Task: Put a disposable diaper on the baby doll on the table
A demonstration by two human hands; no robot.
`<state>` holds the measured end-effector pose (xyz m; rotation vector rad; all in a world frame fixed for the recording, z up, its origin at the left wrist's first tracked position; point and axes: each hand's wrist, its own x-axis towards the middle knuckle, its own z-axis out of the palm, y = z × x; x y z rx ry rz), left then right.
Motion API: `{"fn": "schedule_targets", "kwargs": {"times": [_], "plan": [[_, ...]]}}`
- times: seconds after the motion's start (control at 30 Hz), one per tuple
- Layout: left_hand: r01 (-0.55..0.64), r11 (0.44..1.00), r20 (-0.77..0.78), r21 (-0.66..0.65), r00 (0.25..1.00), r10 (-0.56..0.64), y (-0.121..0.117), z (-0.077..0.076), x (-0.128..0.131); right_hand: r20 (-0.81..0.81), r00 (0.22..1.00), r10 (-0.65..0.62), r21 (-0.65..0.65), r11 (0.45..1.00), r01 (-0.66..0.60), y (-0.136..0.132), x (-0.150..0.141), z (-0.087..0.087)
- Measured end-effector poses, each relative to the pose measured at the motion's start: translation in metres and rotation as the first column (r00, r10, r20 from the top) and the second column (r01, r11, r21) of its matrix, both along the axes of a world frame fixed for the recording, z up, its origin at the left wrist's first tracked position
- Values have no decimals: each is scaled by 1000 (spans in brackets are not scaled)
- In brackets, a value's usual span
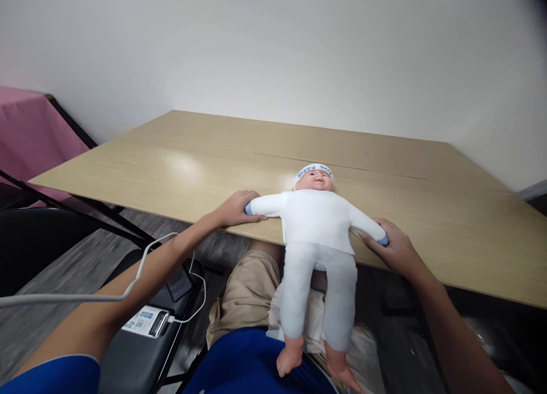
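A baby doll in a white top, pale grey leggings and a white headband lies face up at the near edge of the wooden table. Its head rests on the tabletop and its legs hang over the edge above my lap. My left hand is closed round the doll's arm end on the left. My right hand is closed round the other arm end on the right. Both doll arms are stretched out sideways along the table edge.
A white partition wall stands behind the table. A black chair at my left carries a power bank and a phone on white cables. A pink cloth covers something at far left. White fabric lies on my lap.
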<state>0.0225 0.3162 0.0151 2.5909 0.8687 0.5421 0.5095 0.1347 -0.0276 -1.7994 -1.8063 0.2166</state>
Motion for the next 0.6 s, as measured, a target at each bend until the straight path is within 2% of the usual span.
{"fn": "schedule_targets", "kwargs": {"times": [0.13, 0.27, 0.43, 0.6], "plan": [[-13, 1000, 24, 2, 1000, 13, 12, -3, 2, 13, 1000, 26, 5, 1000, -27, 12, 9, -1], [-36, 999, 31, -6, 999, 36, 32, -2, 8, 44, 997, 62, -2, 998, -62, 36, 22, -1], [-59, 998, 48, -16, 997, 59, 67, 1, 18, 76, 992, 98, 10, 995, -99, 82, 35, -2], [-135, 991, 49, -20, 989, 136, 120, -3, 30, 69, 992, 106, 27, 994, -109, 139, 45, -2]]}}
